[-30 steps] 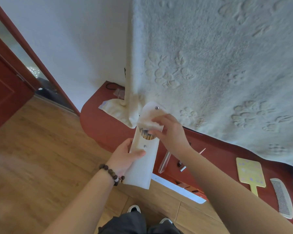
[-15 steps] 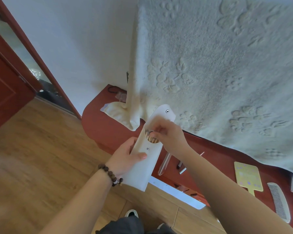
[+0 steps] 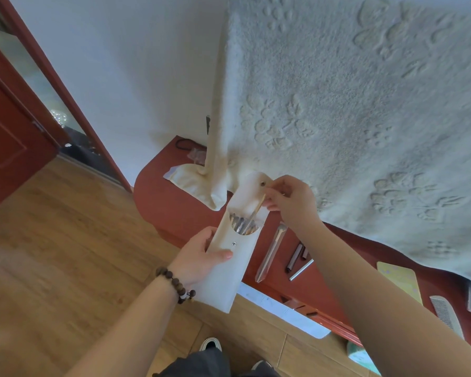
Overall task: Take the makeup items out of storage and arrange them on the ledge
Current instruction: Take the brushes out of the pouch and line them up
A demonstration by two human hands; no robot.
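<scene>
Since half a second ago, the right hand (image 3: 291, 204) has lifted one thin wooden-handled brush (image 3: 257, 210) partly out of the white pouch (image 3: 229, 265), pinching its top. The left hand (image 3: 199, 261) grips the pouch above the floor, just beside the red ledge (image 3: 180, 213). Best to pull straight along the pouch, so the other brushes (image 3: 241, 226) stay inside.

white pouch (image 3: 226, 270), red-brown ledge (image 3: 180, 210)

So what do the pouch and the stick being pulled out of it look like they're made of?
The pouch: cream, matte, stiff, likely faux leather or coated fabric; it holds a flat shape and has metal snap studs. The stick pinched by the right hand: thin, tan, probably wood or bamboo, though too small to be sure.
</scene>
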